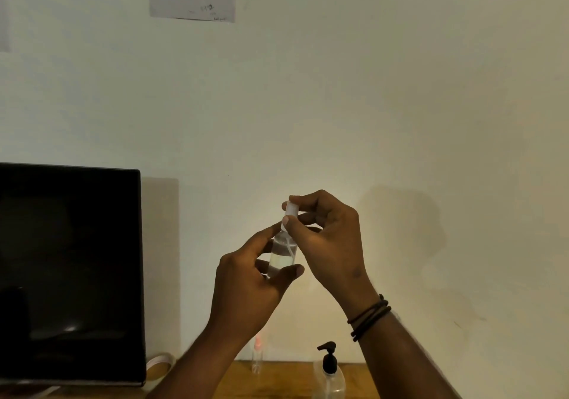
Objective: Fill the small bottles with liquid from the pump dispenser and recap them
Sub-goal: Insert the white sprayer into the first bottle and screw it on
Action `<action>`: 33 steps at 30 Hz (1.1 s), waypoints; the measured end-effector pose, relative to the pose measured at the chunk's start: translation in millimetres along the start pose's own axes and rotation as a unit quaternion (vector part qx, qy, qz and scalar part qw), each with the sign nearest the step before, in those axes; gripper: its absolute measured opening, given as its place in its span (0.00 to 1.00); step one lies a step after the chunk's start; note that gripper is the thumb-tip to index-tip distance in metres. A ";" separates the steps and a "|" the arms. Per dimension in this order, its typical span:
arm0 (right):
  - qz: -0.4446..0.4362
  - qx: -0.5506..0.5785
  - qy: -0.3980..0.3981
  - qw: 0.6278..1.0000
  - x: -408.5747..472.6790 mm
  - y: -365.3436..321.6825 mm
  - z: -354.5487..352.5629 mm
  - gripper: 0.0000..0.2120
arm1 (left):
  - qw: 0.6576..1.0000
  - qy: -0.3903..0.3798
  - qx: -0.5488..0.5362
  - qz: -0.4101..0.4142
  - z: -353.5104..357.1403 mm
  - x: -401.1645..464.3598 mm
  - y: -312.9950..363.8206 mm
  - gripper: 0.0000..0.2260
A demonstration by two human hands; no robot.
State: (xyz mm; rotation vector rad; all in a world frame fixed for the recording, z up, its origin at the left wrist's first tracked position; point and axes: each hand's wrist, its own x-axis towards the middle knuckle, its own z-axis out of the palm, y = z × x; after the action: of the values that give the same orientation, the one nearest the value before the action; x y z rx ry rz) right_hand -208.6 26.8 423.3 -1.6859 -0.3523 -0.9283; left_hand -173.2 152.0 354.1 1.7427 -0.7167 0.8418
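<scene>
Hands meet in mid-air before the wall: the left hand [246, 287] grips the body of a small clear bottle [282, 257], part filled, while the right hand [329, 244], at two o'clock from it, pinches its white cap [291, 207]. Down at six o'clock on the wooden table [289, 380] stand the pump dispenser [329, 371] and, at its nine o'clock, another small bottle [257, 358].

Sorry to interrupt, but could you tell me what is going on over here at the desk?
A person is holding a small clear bottle up in front of the wall. The left hand grips its body, which holds some clear liquid, while the right hand pinches the white cap at its top. Below on the wooden table stand another small bottle with a pinkish cap and the black-topped pump dispenser. A dark monitor sits to the left.
</scene>
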 end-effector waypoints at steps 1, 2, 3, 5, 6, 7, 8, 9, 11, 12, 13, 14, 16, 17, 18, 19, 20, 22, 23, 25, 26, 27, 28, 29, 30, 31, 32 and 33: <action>-0.001 -0.007 0.002 1.000 -0.3 -0.2 -0.3 0.09 | 1.000 -0.004 -0.003 -0.003 0.7 0.0 -1.3 0.27; 0.000 -0.012 0.004 1.000 -0.5 -0.4 -0.5 0.10 | 1.000 -0.008 -0.006 -0.005 1.4 -0.2 -1.9 0.29; 0.001 -0.015 0.009 1.000 -0.6 -0.4 -0.2 0.11 | 1.000 -0.010 -0.008 -0.006 2.0 -0.5 -1.5 0.30; 0.003 -0.017 0.020 1.000 -0.7 -0.4 0.5 0.12 | 1.000 -0.007 -0.006 -0.004 2.4 -1.2 2.1 0.29; 0.003 -0.017 0.026 0.999 -0.8 -0.2 0.9 0.12 | 1.000 -0.004 -0.006 -0.003 2.2 -1.5 4.4 0.27; 0.003 -0.014 0.031 0.999 -1.2 -0.6 1.2 0.11 | 1.000 0.000 -0.008 -0.003 1.8 -1.4 6.8 0.26; 0.003 -0.004 0.033 0.999 -1.5 -0.8 1.2 0.09 | 1.000 0.002 -0.011 -0.004 1.5 -1.2 8.2 0.25; 0.003 0.010 0.031 0.999 -2.0 -1.3 1.0 0.08 | 1.000 0.002 -0.014 -0.007 1.0 -0.7 9.0 0.25; 0.001 0.037 0.016 0.999 -2.8 -2.4 0.8 0.09 | 1.000 0.003 -0.020 -0.011 0.4 0.2 10.4 0.26; -0.003 0.041 0.008 0.999 -2.8 -2.8 0.9 0.11 | 1.000 0.004 -0.025 -0.012 0.2 0.4 10.9 0.26; -0.008 0.038 0.002 0.999 -2.6 -3.2 0.7 0.12 | 0.999 0.007 -0.030 -0.014 0.3 0.5 11.9 0.28; -0.013 0.031 -0.001 0.999 -2.2 -3.8 0.6 0.12 | 0.999 0.009 -0.035 -0.016 0.6 0.5 12.6 0.28; -0.015 0.012 -0.001 1.000 -1.4 -5.1 0.6 0.12 | 0.999 0.009 -0.039 -0.016 1.1 0.2 13.5 0.28; -0.012 0.005 0.003 1.000 -1.0 -5.4 0.7 0.12 | 0.999 0.008 -0.037 -0.017 1.5 -0.1 13.8 0.27; -0.010 -0.003 0.010 1.000 -0.6 -5.0 1.0 0.12 | 0.999 0.006 -0.035 -0.017 2.2 -0.4 13.6 0.26; -0.008 -0.012 0.019 1.000 -0.1 -4.2 1.4 0.13 | 0.999 0.004 -0.032 -0.017 3.1 -0.9 13.0 0.26; -0.008 -0.023 0.028 0.999 0.7 -3.6 1.6 0.14 | 0.999 0.002 -0.028 -0.018 4.2 -1.2 12.2 0.25; -0.004 -0.037 0.037 0.999 1.1 -3.2 1.5 0.15 | 1.000 0.001 -0.022 -0.022 5.5 -1.7 10.6 0.25; -0.001 -0.031 0.033 0.999 0.7 -3.2 1.2 0.14 | 1.000 0.002 -0.021 -0.023 5.5 -1.3 9.7 0.24; 0.007 0.007 0.012 1.000 -1.0 -4.0 0.1 0.10 | 0.999 0.004 -0.023 -0.024 4.3 0.2 8.7 0.25; 0.010 0.027 -0.001 1.000 -1.3 -4.5 -0.7 0.09 | 0.999 0.006 -0.025 -0.022 3.3 1.1 8.5 0.27; 0.008 0.040 -0.011 0.999 -1.5 -4.7 -1.7 0.09 | 0.999 0.009 -0.026 -0.020 2.2 2.0 8.7 0.27; 0.004 0.042 -0.016 0.999 -1.3 -4.7 -2.5 0.10 | 0.999 0.011 -0.025 -0.018 1.2 2.6 9.5 0.28; 0.000 0.039 -0.018 0.999 -0.8 -4.9 -3.3 0.11 | 0.999 0.014 -0.025 -0.017 0.8 2.8 10.3 0.29; -0.002 0.034 -0.018 0.999 -0.2 -5.4 -3.8 0.11 | 0.999 0.015 -0.025 -0.016 0.5 2.7 10.6 0.29; -0.001 0.025 -0.017 1.000 0.2 -5.3 -3.7 0.11 | 0.999 0.016 -0.025 -0.016 0.5 1.9 10.5 0.29; -0.001 0.012 -0.015 1.000 0.4 -5.4 -3.3 0.12 | 0.999 0.015 -0.024 -0.016 1.0 1.0 10.2 0.29; 0.001 -0.001 -0.010 1.000 0.4 -4.8 -2.8 0.12 | 1.000 0.013 -0.023 -0.017 2.0 -0.1 9.8 0.29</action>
State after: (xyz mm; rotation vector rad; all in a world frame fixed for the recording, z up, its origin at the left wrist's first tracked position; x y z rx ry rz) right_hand -212.6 25.7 427.1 -1.6989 -0.3634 -0.9112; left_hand -180.6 147.2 358.8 1.6946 -0.6824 0.8183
